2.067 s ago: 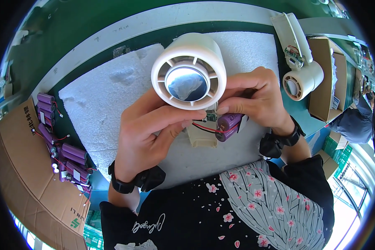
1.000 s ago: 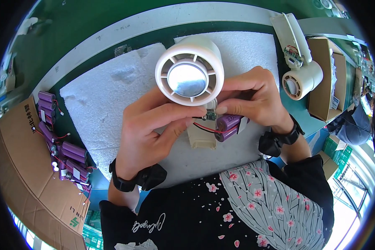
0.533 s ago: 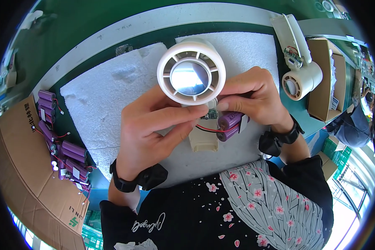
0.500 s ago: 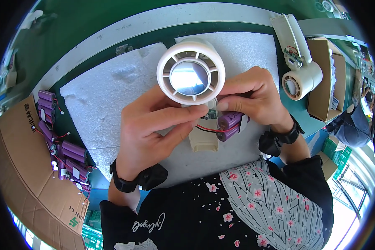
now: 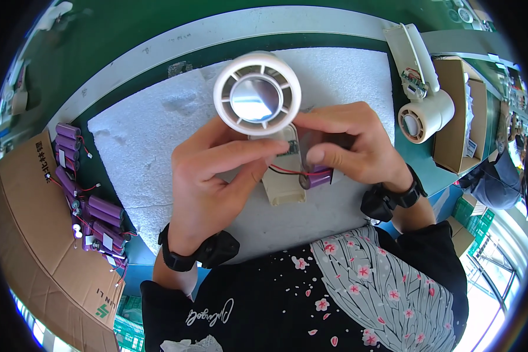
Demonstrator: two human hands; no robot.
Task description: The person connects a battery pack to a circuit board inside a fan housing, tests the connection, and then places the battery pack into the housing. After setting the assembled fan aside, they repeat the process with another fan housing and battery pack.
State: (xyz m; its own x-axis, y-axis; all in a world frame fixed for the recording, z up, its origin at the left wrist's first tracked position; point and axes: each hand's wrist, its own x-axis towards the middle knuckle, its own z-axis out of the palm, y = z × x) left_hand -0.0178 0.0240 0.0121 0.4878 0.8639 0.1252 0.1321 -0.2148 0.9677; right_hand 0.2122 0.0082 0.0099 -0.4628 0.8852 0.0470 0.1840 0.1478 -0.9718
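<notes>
A white hair-dryer-shaped device (image 5: 293, 73) with a round vented head and a shiny central disc is raised over the mat. Its opened handle (image 5: 284, 190) points toward me, showing a small green circuit board (image 5: 290, 148). My left hand (image 5: 208, 170) is closed on the handle, thumb and forefinger beside the board. My right hand (image 5: 358, 144) curls round a purple battery pack (image 5: 318, 179) to the handle's right; its thumb is apart from the forefinger, which reaches below the head. Its remaining fingers are hidden. Red and black wires (image 5: 287, 171) cross the handle to the pack.
White foam sheets (image 5: 141, 135) cover the work surface. Several purple battery packs (image 5: 105, 211) lie at left near a cardboard box (image 5: 47, 234). At right, another opened white device (image 5: 434, 111) lies beside an open carton (image 5: 478, 111).
The device has shifted slightly left and up. My right thumb has moved away from the board, and the battery pack has turned, now partly behind my right hand.
</notes>
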